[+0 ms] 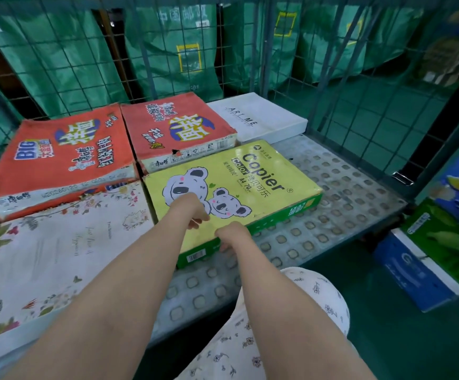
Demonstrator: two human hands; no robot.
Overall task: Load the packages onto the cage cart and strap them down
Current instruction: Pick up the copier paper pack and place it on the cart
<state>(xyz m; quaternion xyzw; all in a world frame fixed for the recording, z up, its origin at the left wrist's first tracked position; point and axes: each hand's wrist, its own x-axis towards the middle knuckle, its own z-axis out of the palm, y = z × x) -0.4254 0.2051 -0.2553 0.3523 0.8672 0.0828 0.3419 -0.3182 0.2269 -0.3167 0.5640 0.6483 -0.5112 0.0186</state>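
Grip: right hand (232, 234) curls over the near edge of the yellow Copier paper box (231, 187), left hand (195, 212) on top (can't tell its hold), box flat on the cage cart (332, 193) mid-frame.

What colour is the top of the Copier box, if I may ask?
The Copier box is bright yellow on top; head view.

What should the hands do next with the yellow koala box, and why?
Probably give the yellow koala box a small push left and back until it sits snug. The left hand rests on its top and the right hand grips its near edge. It lies flat on the cart floor, with a thin dark gap beside the floral box.
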